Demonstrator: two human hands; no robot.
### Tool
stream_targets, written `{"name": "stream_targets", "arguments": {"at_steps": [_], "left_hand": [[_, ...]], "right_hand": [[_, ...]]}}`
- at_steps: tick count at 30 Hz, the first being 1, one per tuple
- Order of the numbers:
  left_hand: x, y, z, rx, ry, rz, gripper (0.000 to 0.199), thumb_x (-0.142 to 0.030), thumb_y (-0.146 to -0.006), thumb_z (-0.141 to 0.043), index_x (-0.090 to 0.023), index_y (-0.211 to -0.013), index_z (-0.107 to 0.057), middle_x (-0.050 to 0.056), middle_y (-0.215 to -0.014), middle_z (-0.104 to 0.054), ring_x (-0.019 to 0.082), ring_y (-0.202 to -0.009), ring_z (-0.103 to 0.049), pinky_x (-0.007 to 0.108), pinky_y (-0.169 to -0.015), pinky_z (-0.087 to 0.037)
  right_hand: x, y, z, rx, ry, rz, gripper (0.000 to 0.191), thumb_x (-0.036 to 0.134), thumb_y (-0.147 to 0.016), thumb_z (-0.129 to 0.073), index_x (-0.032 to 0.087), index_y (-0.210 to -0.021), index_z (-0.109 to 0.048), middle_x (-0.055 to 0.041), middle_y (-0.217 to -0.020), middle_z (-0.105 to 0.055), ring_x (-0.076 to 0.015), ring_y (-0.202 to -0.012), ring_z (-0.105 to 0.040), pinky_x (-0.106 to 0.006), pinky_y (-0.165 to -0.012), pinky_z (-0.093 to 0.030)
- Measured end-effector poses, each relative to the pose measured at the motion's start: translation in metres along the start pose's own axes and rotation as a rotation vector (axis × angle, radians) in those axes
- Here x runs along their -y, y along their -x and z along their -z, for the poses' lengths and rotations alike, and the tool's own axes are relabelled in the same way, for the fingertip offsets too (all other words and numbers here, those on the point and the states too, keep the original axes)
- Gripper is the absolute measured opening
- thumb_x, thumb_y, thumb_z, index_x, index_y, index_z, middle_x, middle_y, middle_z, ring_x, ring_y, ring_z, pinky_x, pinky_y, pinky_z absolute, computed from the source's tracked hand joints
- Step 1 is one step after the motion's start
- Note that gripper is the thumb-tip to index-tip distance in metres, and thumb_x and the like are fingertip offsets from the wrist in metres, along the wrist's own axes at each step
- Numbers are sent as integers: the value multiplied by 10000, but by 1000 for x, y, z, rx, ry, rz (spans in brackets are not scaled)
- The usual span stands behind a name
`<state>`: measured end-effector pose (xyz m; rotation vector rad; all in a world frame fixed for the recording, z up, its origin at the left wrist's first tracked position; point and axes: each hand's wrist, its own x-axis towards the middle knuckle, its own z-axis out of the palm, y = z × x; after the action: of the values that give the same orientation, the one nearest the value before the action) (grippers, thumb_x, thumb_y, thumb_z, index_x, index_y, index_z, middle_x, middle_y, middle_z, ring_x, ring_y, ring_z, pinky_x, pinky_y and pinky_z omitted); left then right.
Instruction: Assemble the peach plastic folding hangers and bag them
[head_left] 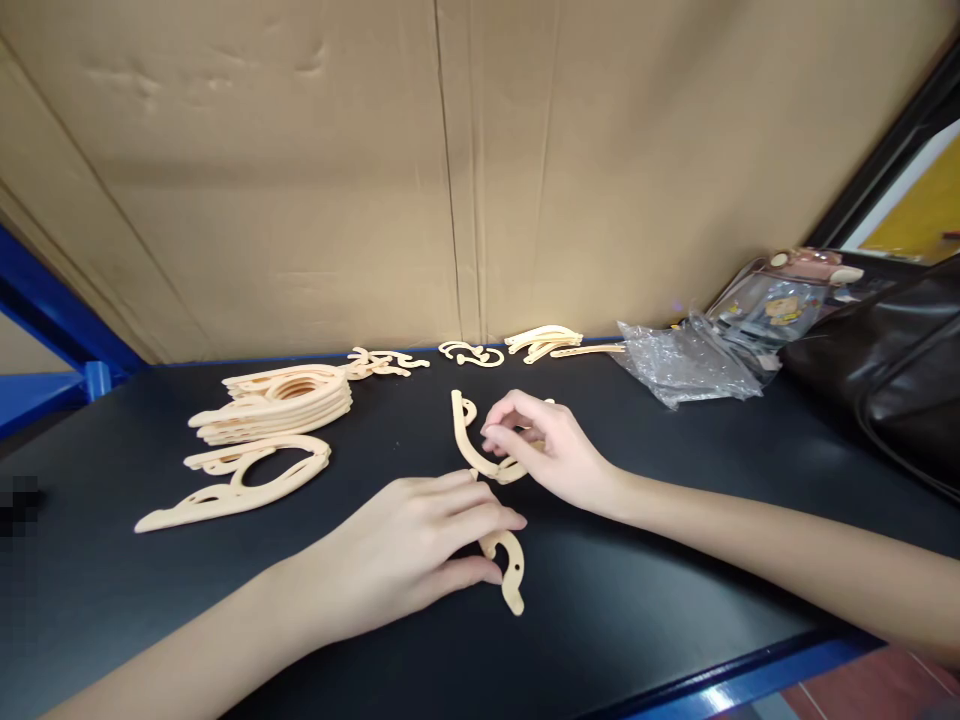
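Note:
My left hand (pixel 442 530) is low over the table with its fingers closed around a pale, curved hook piece (pixel 514 570). The hook's rounded end, with a small dark hole, shows past the thumb; its other end is hidden under the fingers. To the upper right, my right hand (pixel 559 450) has its fingers curled together in a pinch, and whatever may be between them is hidden. Beneath and beside it lies a pale curved hanger arm (pixel 466 435) joined to another curved piece, partly covered by the right hand.
On the left stand a stack of folded hangers (pixel 277 405) and a single folded hanger (pixel 300 470). Along the back lie small hook pieces (pixel 379 362), more hooks (pixel 472 354) and loose arms (pixel 544 342). A clear plastic bag (pixel 679 360) and black bag (pixel 885 370) are right.

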<state>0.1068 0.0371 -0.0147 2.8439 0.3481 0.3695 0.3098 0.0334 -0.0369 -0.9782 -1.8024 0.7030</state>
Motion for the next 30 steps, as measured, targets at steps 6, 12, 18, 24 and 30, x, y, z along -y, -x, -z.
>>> {"name": "stream_targets", "arguments": {"at_steps": [6,12,18,24,30], "left_hand": [[4,0,-3,-66,-194,-93,221,-236,-963,-440,-199,-1124,-588,42,-959,-664,161,-855,-609,262,-760,-500],[7,7,-1,-220,-261,-135,298,-120,-960,-363,-192,-1180,-550,43,-860,-661,147,-757,-613,241,-677,-503],[3,11,2,-489,-17,-50,279,-85,-922,-460,-247,-1131,-550,12,-935,-673,126,-843,-630,225,-711,-517],[-22,4,2,-593,299,186,157,-150,-938,-482,-276,-935,-577,-65,-817,-664,85,-755,-644,179,-669,-525],[-16,1,2,-539,367,322,324,-272,-1000,-306,-291,-1318,-366,28,-1345,-492,145,-1114,-583,277,-944,-518]], "right_hand": [[1,3,3,-127,118,149,152,143,-941,-372,207,-1004,-494,-31,-967,-592,-137,-905,-590,-309,-803,-515],[3,7,2,28,352,500,323,-10,-830,-325,205,-1000,-496,-56,-959,-601,-159,-885,-565,-315,-765,-494],[6,9,-1,161,411,550,372,170,-856,-496,180,-1219,-417,-68,-1030,-612,-160,-928,-583,-290,-781,-509],[7,7,0,186,461,557,265,403,-906,-533,167,-1025,-556,-67,-959,-606,-141,-828,-583,-251,-718,-496],[2,4,2,46,321,296,268,250,-967,-365,179,-876,-606,-55,-880,-587,-159,-814,-558,-304,-757,-472]]}}
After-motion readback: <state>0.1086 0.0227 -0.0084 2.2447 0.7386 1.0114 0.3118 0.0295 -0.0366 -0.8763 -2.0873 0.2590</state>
